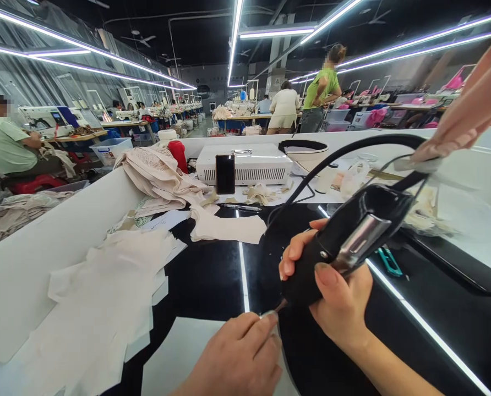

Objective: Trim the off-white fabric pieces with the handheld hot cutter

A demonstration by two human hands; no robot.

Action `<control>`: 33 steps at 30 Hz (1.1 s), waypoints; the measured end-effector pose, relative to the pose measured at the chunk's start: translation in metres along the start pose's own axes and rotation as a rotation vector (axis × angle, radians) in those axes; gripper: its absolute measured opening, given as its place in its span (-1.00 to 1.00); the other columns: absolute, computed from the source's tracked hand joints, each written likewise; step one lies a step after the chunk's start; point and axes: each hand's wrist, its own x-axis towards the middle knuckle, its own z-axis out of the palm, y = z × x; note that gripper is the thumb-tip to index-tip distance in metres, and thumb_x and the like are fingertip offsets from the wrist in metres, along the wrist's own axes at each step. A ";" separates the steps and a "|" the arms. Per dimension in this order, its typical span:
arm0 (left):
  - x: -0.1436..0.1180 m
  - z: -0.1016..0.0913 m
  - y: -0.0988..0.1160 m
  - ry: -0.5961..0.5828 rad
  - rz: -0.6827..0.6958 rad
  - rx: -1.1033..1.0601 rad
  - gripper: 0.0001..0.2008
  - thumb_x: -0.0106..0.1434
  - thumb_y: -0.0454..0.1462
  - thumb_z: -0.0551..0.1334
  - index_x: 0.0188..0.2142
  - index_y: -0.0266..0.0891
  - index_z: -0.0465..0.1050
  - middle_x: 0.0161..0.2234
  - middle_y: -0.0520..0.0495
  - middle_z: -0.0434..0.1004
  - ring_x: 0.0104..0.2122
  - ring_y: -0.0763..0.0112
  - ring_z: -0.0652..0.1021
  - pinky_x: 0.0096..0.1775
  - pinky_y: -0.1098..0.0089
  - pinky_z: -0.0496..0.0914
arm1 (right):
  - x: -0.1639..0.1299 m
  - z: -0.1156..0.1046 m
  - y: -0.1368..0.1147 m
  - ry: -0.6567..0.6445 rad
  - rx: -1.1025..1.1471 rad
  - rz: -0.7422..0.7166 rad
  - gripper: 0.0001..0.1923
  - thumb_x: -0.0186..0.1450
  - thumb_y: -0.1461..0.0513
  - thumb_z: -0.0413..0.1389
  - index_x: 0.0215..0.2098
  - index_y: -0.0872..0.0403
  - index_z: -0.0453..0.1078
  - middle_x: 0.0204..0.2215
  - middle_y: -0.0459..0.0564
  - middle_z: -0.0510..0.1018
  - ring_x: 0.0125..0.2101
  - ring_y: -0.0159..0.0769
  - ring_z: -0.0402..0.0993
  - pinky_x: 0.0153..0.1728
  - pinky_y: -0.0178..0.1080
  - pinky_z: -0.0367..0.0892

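My right hand (344, 302) is wrapped round a black corded handheld tool (311, 275) with a silver metal lever on its side. The tool is tilted, its thin tip pointing down to the left. Close to that tip, my left hand (239, 355) has its fingers curled and pressed together; what they pinch, if anything, is hidden. Beneath the left hand lies a white sheet (175, 352) with a curved edge, on a glossy black tabletop (212, 280). A thick black cable (344, 146) arches up from behind the tool.
Pale cut pieces (105, 291) are heaped at left, with beige fabric (158, 176) behind. A white vented box (245, 165) with a phone (225, 174) before it stands at the back. A teal cutter (389, 261) lies right. Co-workers sit and stand beyond the white partition.
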 end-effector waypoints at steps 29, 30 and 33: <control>0.003 0.003 0.005 0.078 0.023 0.060 -0.83 0.57 -0.36 0.24 -0.11 -0.36 0.64 -0.06 -0.19 0.79 -0.21 0.30 0.74 -0.10 0.37 0.66 | -0.002 0.001 -0.001 0.031 0.024 -0.010 -0.52 0.36 -0.04 0.50 0.09 -0.08 0.49 -0.35 -0.14 0.63 -0.52 -0.29 0.56 -0.53 -0.24 0.56; 0.003 0.003 0.006 0.075 0.021 0.060 -0.83 0.57 -0.36 0.24 -0.10 -0.36 0.64 -0.06 -0.18 0.79 -0.21 0.30 0.74 -0.11 0.37 0.66 | -0.002 0.001 -0.001 0.031 0.024 -0.011 -0.52 0.36 -0.04 0.50 0.09 -0.08 0.50 -0.35 -0.14 0.63 -0.52 -0.29 0.56 -0.52 -0.24 0.56; 0.004 0.002 0.007 0.065 -0.006 0.055 -0.83 0.56 -0.37 0.24 -0.08 -0.37 0.64 -0.04 -0.17 0.79 -0.22 0.30 0.74 -0.12 0.37 0.66 | -0.003 0.001 -0.001 0.035 0.005 -0.013 -0.59 0.41 0.00 0.46 0.09 -0.08 0.50 -0.35 -0.14 0.63 -0.50 -0.30 0.57 -0.50 -0.25 0.56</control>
